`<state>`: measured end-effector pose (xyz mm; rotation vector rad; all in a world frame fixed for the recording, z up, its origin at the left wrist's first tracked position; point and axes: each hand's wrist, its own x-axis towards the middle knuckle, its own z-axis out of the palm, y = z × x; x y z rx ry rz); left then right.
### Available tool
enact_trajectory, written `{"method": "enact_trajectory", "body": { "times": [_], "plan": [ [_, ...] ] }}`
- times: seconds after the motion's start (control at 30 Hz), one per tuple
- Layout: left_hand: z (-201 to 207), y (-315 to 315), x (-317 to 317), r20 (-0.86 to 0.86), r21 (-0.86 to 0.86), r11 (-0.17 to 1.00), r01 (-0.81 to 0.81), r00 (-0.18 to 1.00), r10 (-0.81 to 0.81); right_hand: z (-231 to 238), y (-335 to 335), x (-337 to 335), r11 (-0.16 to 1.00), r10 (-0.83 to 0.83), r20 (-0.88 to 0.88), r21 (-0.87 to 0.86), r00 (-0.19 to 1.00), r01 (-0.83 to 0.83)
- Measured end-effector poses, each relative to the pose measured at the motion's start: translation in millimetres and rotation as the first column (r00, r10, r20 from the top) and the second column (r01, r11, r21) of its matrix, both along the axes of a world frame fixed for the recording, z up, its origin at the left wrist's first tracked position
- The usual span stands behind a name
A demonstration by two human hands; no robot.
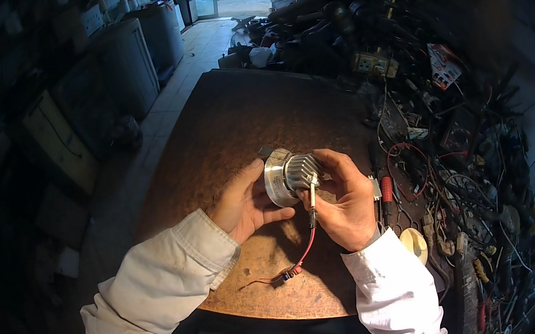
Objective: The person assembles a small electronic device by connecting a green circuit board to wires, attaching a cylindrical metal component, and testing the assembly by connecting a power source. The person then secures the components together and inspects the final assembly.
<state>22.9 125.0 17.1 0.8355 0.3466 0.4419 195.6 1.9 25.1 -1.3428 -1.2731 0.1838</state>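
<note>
A silver LED downlight (pixel 299 172) with a finned heat sink is held tilted over the brown table. My right hand (pixel 346 200) grips the finned body from the right, thumb and fingers around it. At the wide round rim, my left hand (pixel 240 205) closes from the left, thumb near its top and fingers below; the fingertips behind the rim are partly hidden. From the heat sink a short lead (pixel 312 219) runs down past a pale sleeve into red and dark wires. Its small connector (pixel 291 273) hangs over the tabletop, with thin bare-looking ends.
The brown table (pixel 209 141) lies under my hands. Along its right side are a red-handled tool (pixel 386 190), a yellowish round piece (pixel 414 245) and heaped cables (pixel 455 188). Dark clutter rises at the back right. Box-like appliances (pixel 123 67) line the left, beside a tiled walkway.
</note>
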Motion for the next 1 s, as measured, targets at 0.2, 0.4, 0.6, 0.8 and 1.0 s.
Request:
{"method": "enact_trajectory", "body": {
  "times": [0.2, 0.4, 0.6, 0.8, 1.0],
  "plan": [
    [-11.1, 6.2, 0.1, 0.03, -0.023, 0.999, 0.047, 0.998, -0.047, 6.0, -2.2, -2.3, 1.0, 0.023, -0.076, 0.007, 0.997, -0.023],
    [-3.9, 6.3, -3.5, 0.052, 0.014, 0.993, 0.118, 0.992, -0.118, 6.9, -4.3, -0.3, 0.998, 0.039, 0.047, 0.046, 0.998, -0.041],
    [-4.3, 20.1, -7.5, 0.103, 0.053, 0.972, 0.228, 0.967, -0.232, 12.5, -9.6, 1.6, 0.995, 0.101, 0.186, -0.007, 0.977, -0.102],
    [-4.9, 20.8, -4.6, 0.107, 0.02, 0.976, 0.216, 0.97, -0.217, 23.5, -22.8, 11.7, 0.97, 0.211, 0.297, -0.18, 0.931, -0.163],
    [-5.9, 17.7, -1.8, 0.063, 0.078, 0.978, 0.193, 0.978, -0.198, 30.5, -28.2, 7.2, 0.938, 0.184, 0.04, -0.306, 0.982, -0.164]
  ]
}}
